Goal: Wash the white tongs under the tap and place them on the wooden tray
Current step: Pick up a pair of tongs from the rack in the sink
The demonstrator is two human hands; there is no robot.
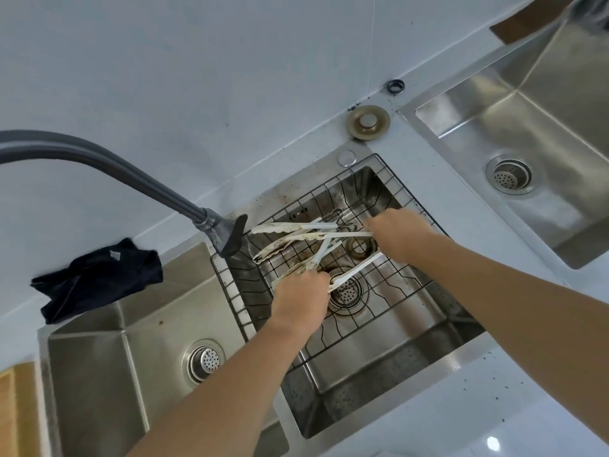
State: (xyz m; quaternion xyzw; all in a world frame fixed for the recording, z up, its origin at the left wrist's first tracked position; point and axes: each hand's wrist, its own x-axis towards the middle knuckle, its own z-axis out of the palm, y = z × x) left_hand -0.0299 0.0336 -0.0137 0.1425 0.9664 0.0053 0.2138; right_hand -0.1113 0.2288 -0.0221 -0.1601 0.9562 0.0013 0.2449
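White plastic tongs (296, 237), soiled at the tips, hang over the black wire rack (389, 311) in the middle steel sink (379, 374); our right hand (400, 234) grips their handles, our left hand (300, 300) pinches another dirty pair (352, 270).

This is a kitchen, at its washing-up area. Three stainless steel sink basins are set into a pale countertop (461, 199): a left basin (99, 374), a middle basin (379, 374) and a right basin (543, 127), each with a perforated drain strainer. A black wire rack (389, 311) sits across the middle basin. A grey pull-out tap (131, 173) arches in from the left, its spray head over the rack's left edge. A dark cloth (99, 278) lies on the countertop behind the left basin, and a plain pale wall rises behind.
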